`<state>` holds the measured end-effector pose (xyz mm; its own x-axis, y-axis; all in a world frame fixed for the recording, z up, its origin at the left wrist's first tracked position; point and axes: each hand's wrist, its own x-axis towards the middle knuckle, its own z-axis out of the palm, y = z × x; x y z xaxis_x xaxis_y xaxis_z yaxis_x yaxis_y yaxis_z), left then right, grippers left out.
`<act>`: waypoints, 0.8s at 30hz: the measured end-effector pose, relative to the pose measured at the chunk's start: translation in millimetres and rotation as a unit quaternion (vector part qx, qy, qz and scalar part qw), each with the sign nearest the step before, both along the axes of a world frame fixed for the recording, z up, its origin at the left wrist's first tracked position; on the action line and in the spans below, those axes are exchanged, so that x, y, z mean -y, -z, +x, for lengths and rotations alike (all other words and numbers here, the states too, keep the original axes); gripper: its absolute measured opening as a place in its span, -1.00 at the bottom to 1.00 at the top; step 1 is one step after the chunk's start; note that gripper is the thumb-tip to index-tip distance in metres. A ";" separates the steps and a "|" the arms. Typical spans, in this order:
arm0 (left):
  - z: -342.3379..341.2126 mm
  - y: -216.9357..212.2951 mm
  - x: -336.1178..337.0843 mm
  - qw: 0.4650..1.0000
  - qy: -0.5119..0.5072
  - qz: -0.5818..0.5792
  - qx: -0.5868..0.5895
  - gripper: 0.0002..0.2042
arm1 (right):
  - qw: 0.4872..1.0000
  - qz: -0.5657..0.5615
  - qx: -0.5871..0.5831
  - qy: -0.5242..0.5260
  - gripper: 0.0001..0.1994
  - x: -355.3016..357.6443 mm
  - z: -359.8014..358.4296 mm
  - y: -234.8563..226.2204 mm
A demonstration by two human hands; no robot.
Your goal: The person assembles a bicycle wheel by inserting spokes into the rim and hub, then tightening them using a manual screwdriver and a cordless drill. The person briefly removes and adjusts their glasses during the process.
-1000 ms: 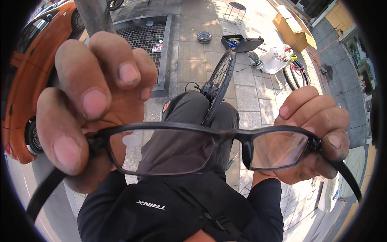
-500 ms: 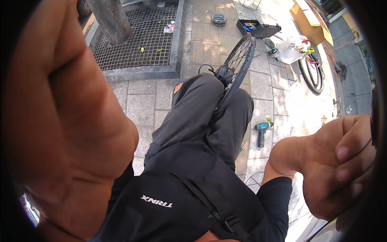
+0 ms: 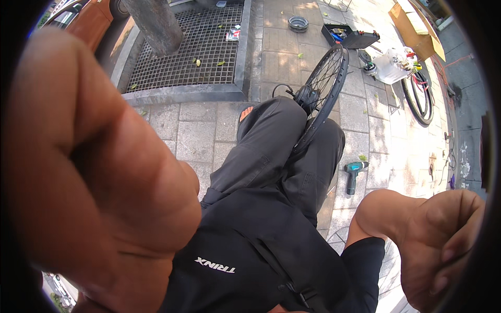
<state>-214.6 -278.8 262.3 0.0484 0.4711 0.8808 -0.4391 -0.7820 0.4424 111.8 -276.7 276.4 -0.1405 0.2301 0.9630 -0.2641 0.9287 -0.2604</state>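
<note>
My left hand (image 3: pixel 125 172) is raised very close to the camera and fills the left side. Its palm and bent finger bases show, while the fingertips are cut off by the dark rim. My right hand (image 3: pixel 438 235) is raised at the right rim with its fingers curled in toward the palm. Anything inside that curl is hidden. A spoked bicycle wheel (image 3: pixel 344 68) with a thick dark hub (image 3: pixel 307 99) stands upright between my knees, touched by neither hand. On the paving beside my leg lies a teal and black cordless drill (image 3: pixel 353 175).
An open black toolbox (image 3: pixel 360 39) and a round metal bowl (image 3: pixel 298 24) sit on the far paving. Farther right are a white container (image 3: pixel 391 67), loose tires (image 3: pixel 417 99) and a cardboard box (image 3: pixel 415 28). A raised metal grate (image 3: pixel 193 57) surrounds a tree trunk (image 3: pixel 154 26).
The whole scene has shifted right and slightly down as the view turned. Both hands sit lower in the picture, and an orange vehicle now shows at the upper left. Wheel and drill stay in place.
</note>
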 end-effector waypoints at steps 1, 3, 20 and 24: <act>1.9 1.7 -2.1 1.000 0.003 -0.002 0.008 -0.70 | 1.000 -0.001 0.003 0.003 -0.71 -0.3 -1.2 0.1; 4.1 6.0 -6.1 1.000 0.010 -0.007 0.023 -0.69 | 1.000 -0.004 0.010 0.008 -0.72 -0.9 -4.9 2.2; 61.7 140.4 -85.6 0.944 -0.051 -0.326 0.004 -0.61 | 0.727 -0.492 0.281 0.389 -0.51 -122.5 -1.4 239.0; 127.8 207.9 -127.6 0.846 -0.110 -0.407 -0.327 -0.19 | 0.722 -0.571 0.296 0.253 -0.51 -138.0 2.3 229.2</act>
